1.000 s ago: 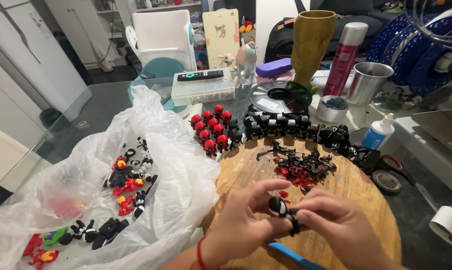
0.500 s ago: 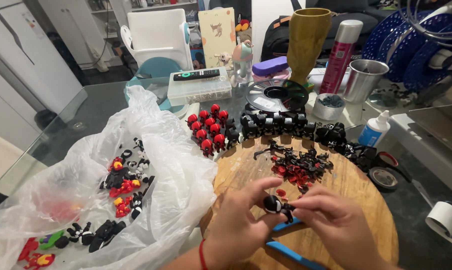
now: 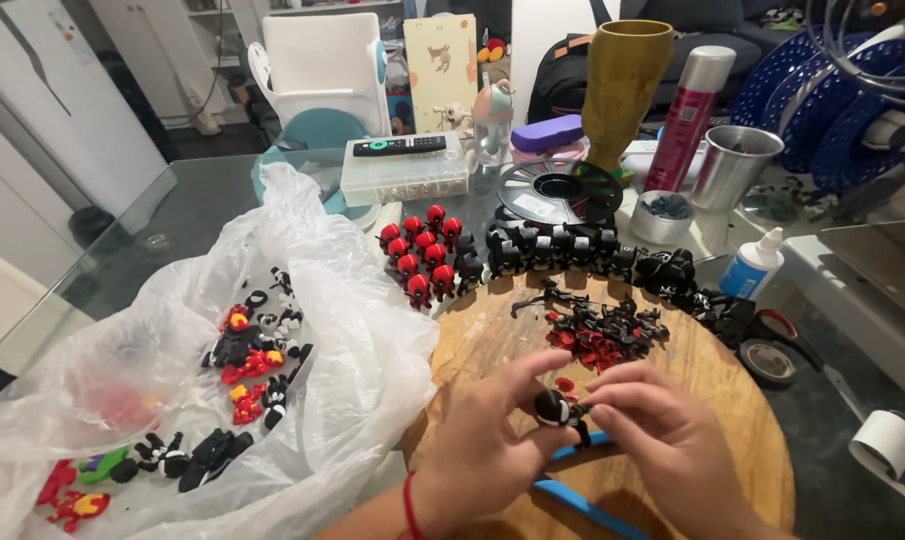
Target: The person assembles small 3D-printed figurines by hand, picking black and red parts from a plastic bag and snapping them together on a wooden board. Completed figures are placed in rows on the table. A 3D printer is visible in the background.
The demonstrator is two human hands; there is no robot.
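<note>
- Head view: left hand (image 3: 492, 450) and right hand (image 3: 662, 440) both pinch one small black figure (image 3: 554, 408).
- Likely light, stiff, snap-prone; grip the round head.

- glass table (image 3: 187, 215) w/ dark floor showing thru; clutter all over it
- white chair (image 3: 322, 65) at far side, teal round seat (image 3: 312, 130) just below it
- white fridge-looking cabinet (image 3: 47, 110) on left
- shelves in bg, top left; indoor light, kinda warm
</note>
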